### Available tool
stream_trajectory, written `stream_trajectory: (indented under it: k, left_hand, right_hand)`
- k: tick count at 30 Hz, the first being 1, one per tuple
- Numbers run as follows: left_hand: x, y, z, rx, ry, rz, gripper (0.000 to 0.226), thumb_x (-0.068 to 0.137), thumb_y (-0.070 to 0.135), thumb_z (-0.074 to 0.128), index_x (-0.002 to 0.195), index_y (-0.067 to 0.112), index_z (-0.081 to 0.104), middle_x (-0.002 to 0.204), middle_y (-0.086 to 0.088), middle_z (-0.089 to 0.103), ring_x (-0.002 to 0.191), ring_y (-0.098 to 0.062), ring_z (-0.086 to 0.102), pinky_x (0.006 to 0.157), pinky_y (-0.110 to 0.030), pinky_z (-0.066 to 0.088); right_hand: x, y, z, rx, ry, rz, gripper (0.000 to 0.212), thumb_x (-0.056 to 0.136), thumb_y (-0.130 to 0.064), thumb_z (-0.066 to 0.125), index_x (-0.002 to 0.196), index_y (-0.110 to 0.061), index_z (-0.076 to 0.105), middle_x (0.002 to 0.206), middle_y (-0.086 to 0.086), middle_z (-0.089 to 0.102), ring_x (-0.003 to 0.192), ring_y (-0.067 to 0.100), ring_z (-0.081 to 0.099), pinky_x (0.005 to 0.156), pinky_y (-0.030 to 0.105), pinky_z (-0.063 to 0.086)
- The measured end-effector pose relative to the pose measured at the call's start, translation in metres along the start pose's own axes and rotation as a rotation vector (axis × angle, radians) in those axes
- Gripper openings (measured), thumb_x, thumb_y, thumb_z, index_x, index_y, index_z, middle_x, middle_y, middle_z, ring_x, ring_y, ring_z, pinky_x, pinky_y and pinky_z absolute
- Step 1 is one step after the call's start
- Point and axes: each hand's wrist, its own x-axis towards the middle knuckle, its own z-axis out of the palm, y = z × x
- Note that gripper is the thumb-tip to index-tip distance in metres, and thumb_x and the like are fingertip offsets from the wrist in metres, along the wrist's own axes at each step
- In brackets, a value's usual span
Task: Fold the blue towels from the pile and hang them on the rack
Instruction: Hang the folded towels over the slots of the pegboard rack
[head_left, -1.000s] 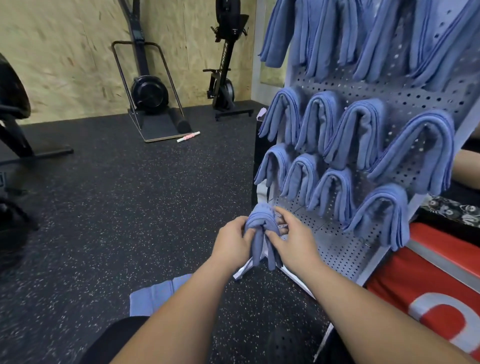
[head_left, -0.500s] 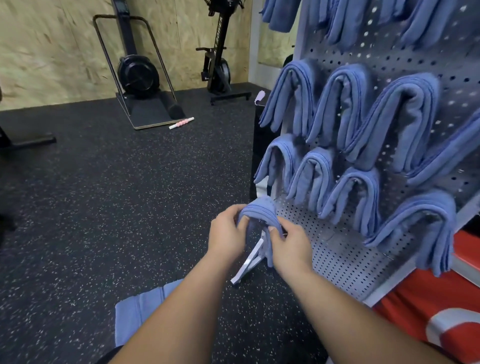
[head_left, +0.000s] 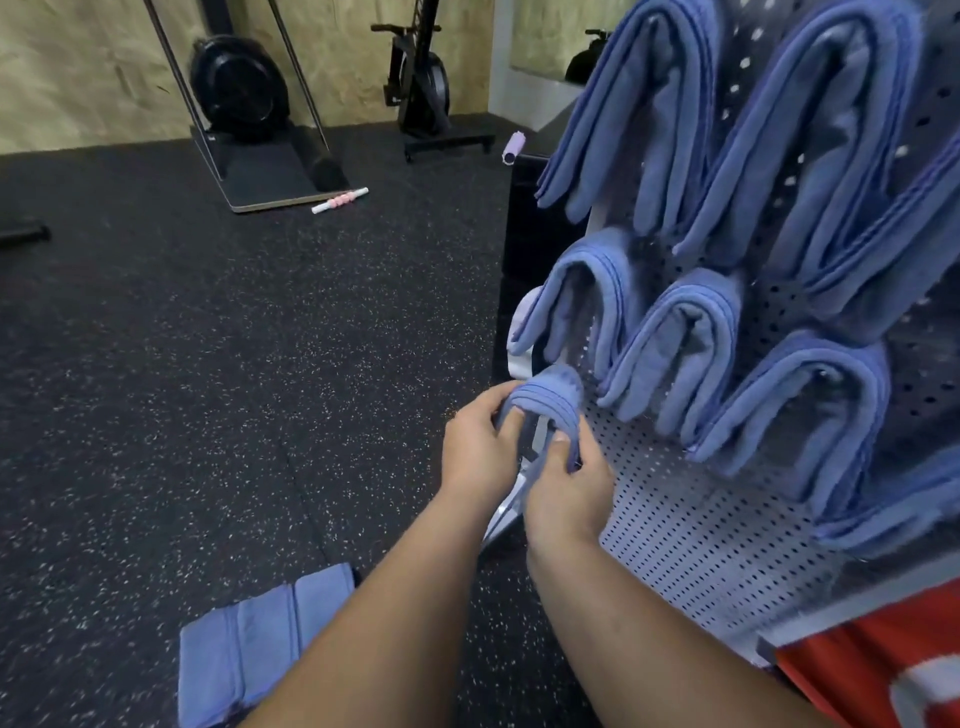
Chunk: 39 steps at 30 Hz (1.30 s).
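left hand (head_left: 480, 452) pinches left tail of folded blue towel (head_left: 546, 397), right hand (head_left: 569, 493) the right; towel arches at pegboard rack (head_left: 675, 512) lower-left corner, tails down, peg hidden.

Nothing legible — only a partial white mark (head_left: 930, 693) on the red surface (head_left: 852, 670).

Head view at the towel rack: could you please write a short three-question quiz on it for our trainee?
1. True or false: the left hand and the right hand both grip the folded towel at the rack.
2. Where does the towel pile lie? A) on the floor B) on a chair C) on a shelf
3. Fill in: the roller on the floor is pink and ____.
Key: 1 true; 2 A; 3 white.
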Motion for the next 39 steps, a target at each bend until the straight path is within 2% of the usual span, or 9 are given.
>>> stream_trajectory:
  k: [2,6,10,13,17,21,29,34,39]
  left_hand:
    - [0.008,-0.006,0.01,-0.037,-0.057,-0.008,0.029,0.104,0.024,0.059,0.123,0.04,0.073,0.103,0.021,0.077,0.094,0.002,0.071,0.084,-0.024,0.057]
    - [0.021,-0.015,0.028,-0.056,-0.087,-0.001,0.03,0.104,0.027,0.057,0.125,0.043,0.07,0.109,0.021,0.077,0.105,-0.003,0.071,0.098,-0.037,0.058]
    - [0.029,-0.023,0.039,0.013,-0.035,-0.029,0.026,0.102,0.028,0.058,0.119,0.042,0.071,0.1,0.018,0.077,0.095,-0.006,0.071,0.089,-0.032,0.058]
    - [0.023,-0.032,0.044,0.07,-0.068,-0.03,0.018,0.102,0.028,0.061,0.113,0.034,0.073,0.09,0.013,0.076,0.084,-0.009,0.071,0.079,-0.03,0.056]
    - [0.018,-0.043,0.048,0.144,-0.078,-0.001,0.009,0.099,0.031,0.064,0.106,0.033,0.07,0.083,0.011,0.074,0.078,-0.016,0.07,0.077,-0.04,0.059]
    - [0.011,-0.049,0.047,0.188,-0.096,-0.015,0.009,0.097,0.029,0.07,0.105,0.032,0.073,0.083,0.013,0.073,0.077,-0.011,0.069,0.078,-0.04,0.059]
    - [-0.013,-0.067,0.036,0.211,-0.193,-0.088,0.028,0.097,0.031,0.072,0.124,0.033,0.073,0.106,0.016,0.078,0.096,-0.003,0.072,0.093,-0.037,0.059]
    - [-0.043,-0.071,0.015,0.244,-0.186,-0.171,0.037,0.099,0.035,0.072,0.135,0.03,0.069,0.123,0.009,0.075,0.109,-0.014,0.07,0.094,-0.028,0.052]
    - [-0.072,-0.086,-0.015,0.27,-0.179,-0.299,0.036,0.098,0.032,0.073,0.133,0.032,0.067,0.119,0.018,0.074,0.102,-0.011,0.07,0.096,-0.04,0.058]
  right_hand:
    - [0.008,0.008,0.005,0.048,0.008,0.052,0.035,0.102,-0.049,0.053,0.136,-0.052,0.062,0.123,-0.012,0.068,0.104,0.006,0.07,0.1,0.04,0.059]
    - [0.023,0.015,0.006,0.054,0.015,0.07,0.035,0.094,-0.059,0.053,0.128,-0.056,0.063,0.117,-0.015,0.072,0.101,0.007,0.073,0.095,0.04,0.061]
    - [0.038,0.016,0.005,0.041,0.024,0.065,0.025,0.101,-0.045,0.06,0.124,-0.041,0.07,0.107,-0.015,0.074,0.093,0.003,0.072,0.088,0.032,0.059]
    - [0.045,0.017,0.0,-0.028,0.023,0.073,0.021,0.1,-0.043,0.067,0.119,-0.034,0.071,0.099,-0.011,0.077,0.09,0.01,0.073,0.085,0.034,0.059]
    - [0.054,0.017,-0.012,-0.223,0.022,-0.021,0.024,0.096,-0.047,0.071,0.112,-0.03,0.07,0.103,-0.006,0.074,0.094,0.017,0.07,0.07,0.028,0.048]
    - [0.055,0.024,-0.019,-0.396,-0.033,-0.154,0.035,0.099,-0.054,0.063,0.125,-0.032,0.068,0.119,-0.003,0.07,0.107,0.023,0.066,0.089,0.04,0.054]
    - [0.034,0.023,-0.028,-0.495,-0.17,-0.182,0.055,0.104,-0.051,0.054,0.154,-0.027,0.052,0.153,-0.002,0.052,0.136,0.025,0.053,0.11,0.044,0.046]
    - [0.016,0.022,-0.04,-0.585,-0.225,-0.21,0.064,0.105,-0.051,0.054,0.163,-0.03,0.035,0.163,0.0,0.038,0.145,0.027,0.043,0.109,0.045,0.043]
    - [-0.005,0.023,-0.04,-0.612,-0.235,-0.187,0.069,0.106,-0.048,0.054,0.166,-0.031,0.026,0.168,0.004,0.028,0.152,0.03,0.031,0.111,0.05,0.043]
